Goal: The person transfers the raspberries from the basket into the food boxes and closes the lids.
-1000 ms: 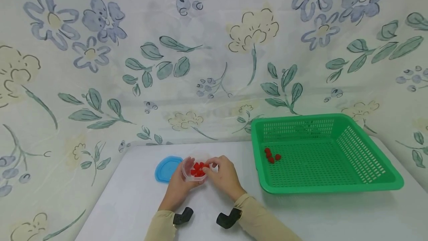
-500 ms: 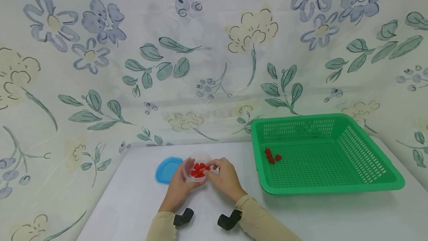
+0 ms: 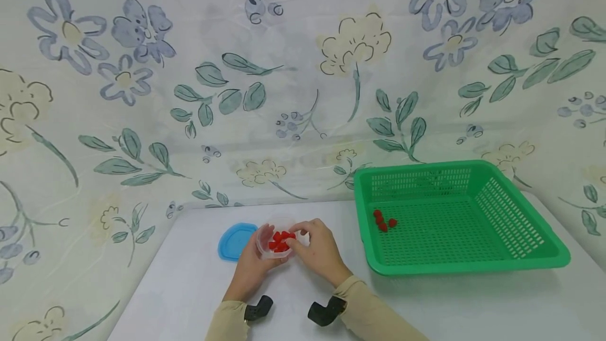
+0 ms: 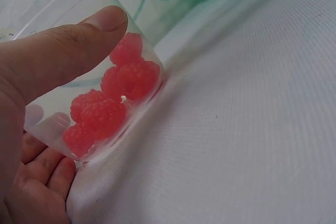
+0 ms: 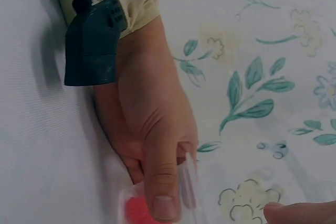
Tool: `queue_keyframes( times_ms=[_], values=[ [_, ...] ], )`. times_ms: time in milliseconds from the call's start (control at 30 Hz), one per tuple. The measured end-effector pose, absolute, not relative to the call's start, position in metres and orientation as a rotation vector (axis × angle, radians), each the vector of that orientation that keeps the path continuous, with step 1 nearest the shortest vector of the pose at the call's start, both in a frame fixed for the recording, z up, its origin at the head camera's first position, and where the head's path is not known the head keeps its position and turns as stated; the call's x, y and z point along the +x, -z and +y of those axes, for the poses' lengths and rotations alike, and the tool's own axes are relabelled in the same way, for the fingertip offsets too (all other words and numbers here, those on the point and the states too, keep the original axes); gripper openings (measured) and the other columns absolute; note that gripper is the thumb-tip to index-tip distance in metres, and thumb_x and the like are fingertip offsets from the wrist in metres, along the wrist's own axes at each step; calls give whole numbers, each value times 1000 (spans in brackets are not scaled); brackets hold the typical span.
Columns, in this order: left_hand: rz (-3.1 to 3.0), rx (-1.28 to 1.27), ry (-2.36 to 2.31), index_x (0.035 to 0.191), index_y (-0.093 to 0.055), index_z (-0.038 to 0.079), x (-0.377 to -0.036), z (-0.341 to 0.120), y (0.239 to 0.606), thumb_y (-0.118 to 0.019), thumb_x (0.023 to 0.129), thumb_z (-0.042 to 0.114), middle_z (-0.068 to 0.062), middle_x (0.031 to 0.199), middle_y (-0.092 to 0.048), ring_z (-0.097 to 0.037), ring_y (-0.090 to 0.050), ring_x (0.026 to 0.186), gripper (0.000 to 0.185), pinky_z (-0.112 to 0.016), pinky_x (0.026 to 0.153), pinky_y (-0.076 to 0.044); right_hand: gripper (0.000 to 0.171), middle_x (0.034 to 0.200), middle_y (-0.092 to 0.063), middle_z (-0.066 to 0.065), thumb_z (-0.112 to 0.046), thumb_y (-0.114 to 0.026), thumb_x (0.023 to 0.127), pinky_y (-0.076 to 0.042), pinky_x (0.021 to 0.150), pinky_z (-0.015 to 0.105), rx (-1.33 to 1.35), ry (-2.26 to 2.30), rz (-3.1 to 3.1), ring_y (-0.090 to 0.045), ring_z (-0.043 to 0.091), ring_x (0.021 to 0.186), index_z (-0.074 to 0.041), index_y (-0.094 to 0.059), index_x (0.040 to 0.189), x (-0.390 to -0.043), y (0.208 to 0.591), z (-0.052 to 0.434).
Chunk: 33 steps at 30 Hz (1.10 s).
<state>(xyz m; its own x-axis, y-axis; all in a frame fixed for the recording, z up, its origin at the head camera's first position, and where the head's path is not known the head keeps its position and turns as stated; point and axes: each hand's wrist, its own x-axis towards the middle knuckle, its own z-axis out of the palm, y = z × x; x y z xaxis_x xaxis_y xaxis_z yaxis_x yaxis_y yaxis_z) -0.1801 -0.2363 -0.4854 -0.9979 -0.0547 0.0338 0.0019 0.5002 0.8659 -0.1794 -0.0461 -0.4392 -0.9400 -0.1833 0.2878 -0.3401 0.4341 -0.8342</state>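
Observation:
A clear plastic cup [image 3: 263, 247] with several red raspberries [image 4: 131, 77] inside stands tilted on the white table. My left hand [image 3: 253, 267] grips its side; in the left wrist view the left thumb [image 4: 100, 27] presses along the wall and the other fingers curl beneath. Over the cup's mouth, my right hand [image 3: 319, 254] is bent, with thumb and index finger at a raspberry on the right side of the cup. The right wrist view shows the left hand [image 5: 157, 124] on the cup, and one right fingertip [image 5: 289, 213] at the lower corner.
A blue lid [image 3: 236, 241] lies on the table [image 3: 189, 288] just left of the cup. To the right stands a large green basket [image 3: 454, 267] with several raspberries [image 3: 381, 221] in its left part. Floral cloth [image 3: 303, 162] hangs behind the table.
My right fingertips have shifted very slightly over the berries in the cup. The left hand, cup, lid and basket keep their places; the whole head view has drifted a little.

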Motion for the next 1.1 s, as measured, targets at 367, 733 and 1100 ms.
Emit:
queue_keyframes(
  times_ms=[367,733,1100],
  values=[
    [-2677,76,1550,154,-34,15,-180,-235,484,-89,76,24,-10,152,-47,-35,-38,142,96,-58,108,-41,20,95,-60,3,-21,-74,91,-48,66,26,557,-1563,-2526,-52,20,86,-13,-74,109,-175,413,-29],
    [-2657,69,1581,154,-36,16,-177,-236,484,-88,77,20,-9,151,-47,-34,-39,141,93,-55,108,-43,20,94,-59,1,-21,-74,91,-47,66,28,534,-1597,-2479,-52,22,86,-14,-74,109,-174,394,-4],
    [-2676,88,1578,154,-35,19,-179,-237,483,-87,78,14,-4,153,-46,-30,-36,143,93,-51,108,-44,18,95,-59,7,-16,-75,91,-39,61,31,390,-1635,-2415,-47,21,79,-13,-75,109,-184,377,47]
  ],
)
